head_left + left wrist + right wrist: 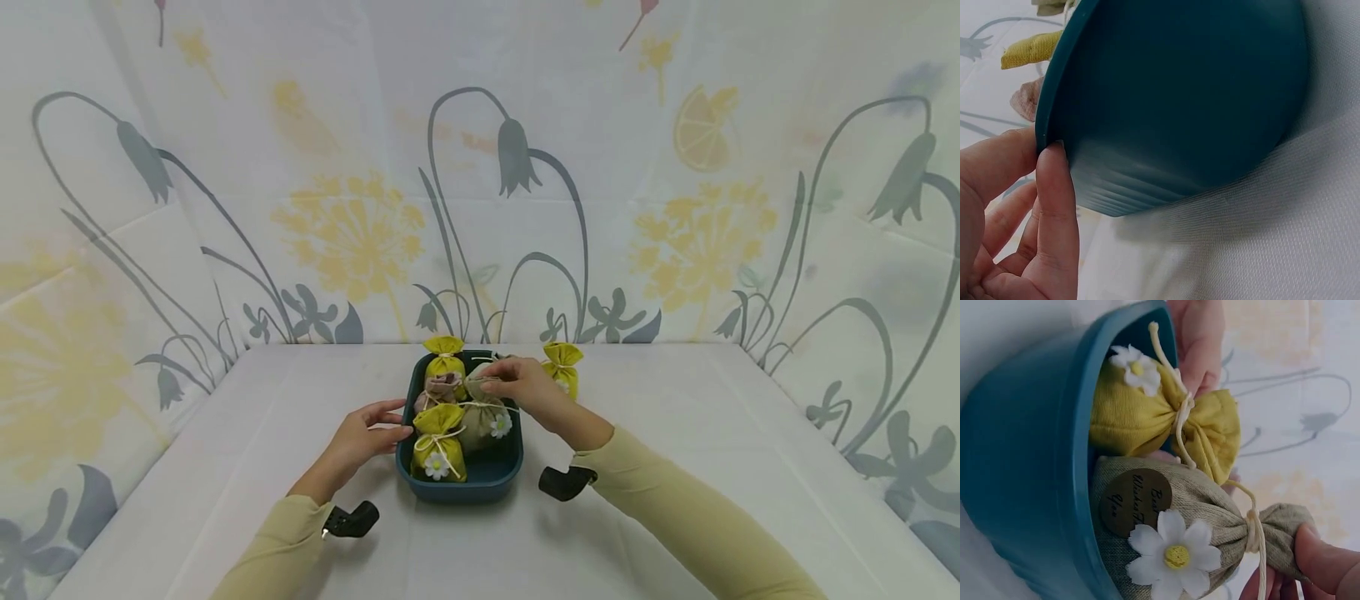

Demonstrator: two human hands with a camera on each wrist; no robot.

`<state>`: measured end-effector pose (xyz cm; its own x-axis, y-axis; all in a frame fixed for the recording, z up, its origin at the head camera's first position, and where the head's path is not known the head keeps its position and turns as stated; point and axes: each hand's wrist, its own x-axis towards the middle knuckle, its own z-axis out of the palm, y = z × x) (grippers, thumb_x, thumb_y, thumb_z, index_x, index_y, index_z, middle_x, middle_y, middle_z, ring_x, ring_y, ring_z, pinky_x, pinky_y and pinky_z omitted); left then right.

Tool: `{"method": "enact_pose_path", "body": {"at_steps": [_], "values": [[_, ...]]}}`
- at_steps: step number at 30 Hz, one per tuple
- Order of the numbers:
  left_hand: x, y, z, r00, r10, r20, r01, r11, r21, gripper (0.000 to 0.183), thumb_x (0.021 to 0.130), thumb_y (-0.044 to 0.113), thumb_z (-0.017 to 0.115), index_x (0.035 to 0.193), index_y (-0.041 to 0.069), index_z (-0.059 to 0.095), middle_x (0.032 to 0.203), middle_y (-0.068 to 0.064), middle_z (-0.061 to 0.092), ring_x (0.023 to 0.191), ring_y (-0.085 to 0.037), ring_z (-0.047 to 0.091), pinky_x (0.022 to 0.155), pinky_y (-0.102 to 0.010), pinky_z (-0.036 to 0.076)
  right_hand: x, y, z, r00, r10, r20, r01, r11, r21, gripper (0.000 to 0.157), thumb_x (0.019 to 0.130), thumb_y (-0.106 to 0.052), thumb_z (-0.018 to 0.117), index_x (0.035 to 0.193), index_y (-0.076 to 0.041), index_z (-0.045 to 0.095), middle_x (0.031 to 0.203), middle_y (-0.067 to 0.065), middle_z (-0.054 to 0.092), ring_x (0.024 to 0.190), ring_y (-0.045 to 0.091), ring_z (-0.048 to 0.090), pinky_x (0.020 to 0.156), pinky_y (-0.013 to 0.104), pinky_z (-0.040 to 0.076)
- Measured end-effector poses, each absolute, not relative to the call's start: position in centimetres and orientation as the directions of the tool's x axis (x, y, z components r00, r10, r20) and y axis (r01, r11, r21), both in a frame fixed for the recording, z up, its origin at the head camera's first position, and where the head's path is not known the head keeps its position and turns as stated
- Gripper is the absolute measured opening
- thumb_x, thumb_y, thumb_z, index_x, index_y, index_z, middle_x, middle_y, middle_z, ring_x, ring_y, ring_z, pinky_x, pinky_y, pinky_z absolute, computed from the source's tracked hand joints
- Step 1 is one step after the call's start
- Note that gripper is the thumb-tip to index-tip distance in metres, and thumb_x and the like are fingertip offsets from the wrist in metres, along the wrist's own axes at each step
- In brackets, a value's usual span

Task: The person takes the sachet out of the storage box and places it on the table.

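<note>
A dark blue plastic basin [468,492] holds several drawstring sachets. My left hand [360,437] pinches the basin's left rim between thumb and finger, clearly seen in the left wrist view. With its thumb and fingers, my right hand [534,392] grips the gathered top of a grey-green sachet [1179,506]. That sachet carries a white fabric flower [1175,556] and a round brown label; its lower part is inside the basin. Beside it stands a yellow sachet [438,450] with a white flower. Behind are a pinkish sachet [435,393] and another yellow sachet [444,367].
One more yellow sachet [564,367] stands on the white tablecloth [637,400] right of the basin, partly behind my right hand. A flower-printed cloth [480,208] hangs at the back. Black wrist devices [566,483] sit on both wrists.
</note>
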<state>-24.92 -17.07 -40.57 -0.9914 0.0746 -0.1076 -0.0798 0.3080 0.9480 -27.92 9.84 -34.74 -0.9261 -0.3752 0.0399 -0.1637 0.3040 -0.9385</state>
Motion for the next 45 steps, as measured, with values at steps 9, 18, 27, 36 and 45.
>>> {"method": "enact_pose_path", "body": {"at_steps": [9, 18, 27, 36, 45], "values": [[-24.6, -17.3, -40.4, -0.990, 0.125, -0.070, -0.031, 0.291, 0.956, 0.057, 0.082, 0.018, 0.073, 0.132, 0.005, 0.051, 0.112, -0.017, 0.056, 0.088, -0.020, 0.063, 0.074, -0.033, 0.054, -25.9, 10.0, -34.3, -0.937, -0.339, 0.088, -0.183, 0.259, -0.948, 0.019, 0.089, -0.008, 0.062, 0.107, 0.001, 0.064, 0.110, 0.009, 0.059, 0.095, 0.018, 0.055, 0.085, 0.038, 0.048], [-24.8, -17.0, -40.3, -0.991, 0.079, -0.104, -0.074, 0.316, 0.946, 0.056, 0.082, 0.019, 0.073, 0.132, 0.008, 0.052, 0.114, -0.013, 0.057, 0.091, -0.019, 0.061, 0.077, -0.034, 0.054, -24.0, 10.6, -33.5, -0.935, -0.328, 0.131, -0.204, 0.200, -0.958, 0.017, 0.088, -0.006, 0.063, 0.104, 0.002, 0.064, 0.101, 0.007, 0.061, 0.088, 0.016, 0.056, 0.083, 0.040, 0.048], [-24.8, -17.0, -40.4, -0.991, 0.085, -0.104, -0.073, 0.303, 0.950, 0.056, 0.082, 0.018, 0.073, 0.132, 0.008, 0.052, 0.114, -0.014, 0.056, 0.090, -0.019, 0.061, 0.077, -0.034, 0.054, -21.8, 11.4, -32.9, -0.924, -0.337, 0.182, -0.251, 0.173, -0.952, 0.019, 0.089, -0.006, 0.062, 0.105, 0.004, 0.063, 0.096, 0.006, 0.061, 0.087, 0.017, 0.057, 0.080, 0.038, 0.049], [-24.9, -17.0, -40.6, -0.992, 0.084, -0.099, -0.069, 0.303, 0.951, 0.056, 0.081, 0.019, 0.073, 0.132, 0.008, 0.052, 0.113, -0.013, 0.057, 0.089, -0.019, 0.062, 0.076, -0.034, 0.054, -20.0, 13.1, -32.7, -0.920, -0.321, 0.223, -0.299, 0.210, -0.931, 0.016, 0.088, -0.005, 0.063, 0.101, 0.003, 0.064, 0.092, 0.006, 0.062, 0.084, 0.018, 0.057, 0.075, 0.026, 0.050], [-24.9, -17.1, -40.7, -0.992, 0.084, -0.098, -0.068, 0.304, 0.950, 0.054, 0.082, 0.018, 0.072, 0.132, 0.008, 0.052, 0.114, -0.013, 0.057, 0.088, -0.018, 0.061, 0.076, -0.034, 0.054, -18.4, 15.3, -32.8, -0.936, -0.272, 0.225, -0.280, 0.186, -0.942, 0.021, 0.088, -0.005, 0.063, 0.104, 0.007, 0.061, 0.097, 0.010, 0.061, 0.089, 0.013, 0.057, 0.081, 0.023, 0.049]]}}
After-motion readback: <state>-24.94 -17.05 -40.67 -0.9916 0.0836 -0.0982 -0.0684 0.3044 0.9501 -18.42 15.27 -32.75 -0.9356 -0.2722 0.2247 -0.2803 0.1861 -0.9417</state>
